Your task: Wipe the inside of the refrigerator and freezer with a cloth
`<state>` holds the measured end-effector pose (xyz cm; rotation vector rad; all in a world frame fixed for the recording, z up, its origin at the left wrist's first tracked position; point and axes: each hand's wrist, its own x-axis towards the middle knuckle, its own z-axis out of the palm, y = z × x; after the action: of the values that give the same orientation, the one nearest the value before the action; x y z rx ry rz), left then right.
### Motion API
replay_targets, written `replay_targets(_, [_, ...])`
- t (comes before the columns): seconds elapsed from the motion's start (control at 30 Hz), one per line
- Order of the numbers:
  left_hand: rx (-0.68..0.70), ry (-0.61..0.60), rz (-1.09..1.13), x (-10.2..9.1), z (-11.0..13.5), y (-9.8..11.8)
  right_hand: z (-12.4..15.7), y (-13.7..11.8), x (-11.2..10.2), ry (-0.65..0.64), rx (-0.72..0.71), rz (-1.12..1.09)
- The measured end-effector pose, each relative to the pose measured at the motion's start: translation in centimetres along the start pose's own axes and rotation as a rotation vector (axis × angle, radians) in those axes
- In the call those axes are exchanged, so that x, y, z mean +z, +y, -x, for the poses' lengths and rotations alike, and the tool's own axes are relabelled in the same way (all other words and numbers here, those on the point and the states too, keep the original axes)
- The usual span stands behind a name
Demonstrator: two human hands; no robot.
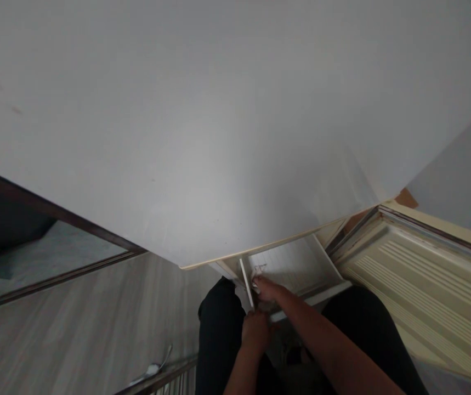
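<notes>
I look down past a large white cabinet panel [202, 137] at an open, pale drawer [296, 263] near the floor. My left hand [255, 329] is closed at the lower end of a thin white strip [246, 282] standing along the drawer's left side. My right hand [266, 288] reaches into the drawer's front left corner, its fingers curled down beside a small pale item [259, 269] that I cannot make out. My black-trousered knees [219, 323] frame both hands.
A cream louvred door panel [424, 285] lies to the right of the drawer. Grey wood-look floor [74, 329] spreads to the left, with a dark-framed opening [54, 211] beyond. A metal rail with a white object [153, 370] lies at the bottom edge.
</notes>
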<state>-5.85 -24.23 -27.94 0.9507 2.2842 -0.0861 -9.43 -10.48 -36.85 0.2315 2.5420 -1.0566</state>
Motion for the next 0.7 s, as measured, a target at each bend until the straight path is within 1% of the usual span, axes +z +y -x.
replay_targets(0.07, [-0.001,-0.010,-0.005,0.0,-0.1,0.0,0.6,1.3,-0.7,0.021,0.048,0.085])
replay_targets(0.1, [-0.003,-0.017,-0.008,-0.1,-0.1,0.1,1.1,2.4,-1.4,0.031,0.089,0.131])
replay_targets(0.17, [-0.006,-0.026,-0.013,-0.1,-0.2,0.1,2.5,5.1,-3.8,0.067,0.198,0.212])
replay_targets(0.23, [-0.005,-0.032,-0.018,0.0,-0.3,0.1,4.2,8.0,-6.7,0.138,0.329,0.288])
replay_targets(0.3, [0.004,-0.030,-0.023,0.2,-0.4,0.1,5.8,10.4,-9.4,0.256,0.462,0.370])
replay_targets(0.37, [0.016,-0.023,-0.024,0.3,-0.4,0.0,6.9,11.7,-11.0,0.351,0.526,0.442])
replay_targets(0.4, [0.020,-0.019,-0.024,0.3,-0.5,0.0,7.1,12.0,-11.2,0.385,0.531,0.471])
replay_targets(0.47, [0.019,-0.017,-0.025,0.4,-0.5,0.0,7.0,11.8,-10.6,0.425,0.522,0.507])
replay_targets(0.53, [0.012,-0.023,-0.030,0.4,-0.6,0.0,6.6,11.4,-8.8,0.448,0.544,0.518])
replay_targets(0.63, [0.007,-0.031,-0.037,0.4,-0.6,0.1,5.7,11.2,-5.9,0.498,0.649,0.476])
replay_targets(0.7, [0.011,-0.027,-0.040,0.4,-0.6,0.1,4.9,11.3,-4.7,0.506,0.690,0.416])
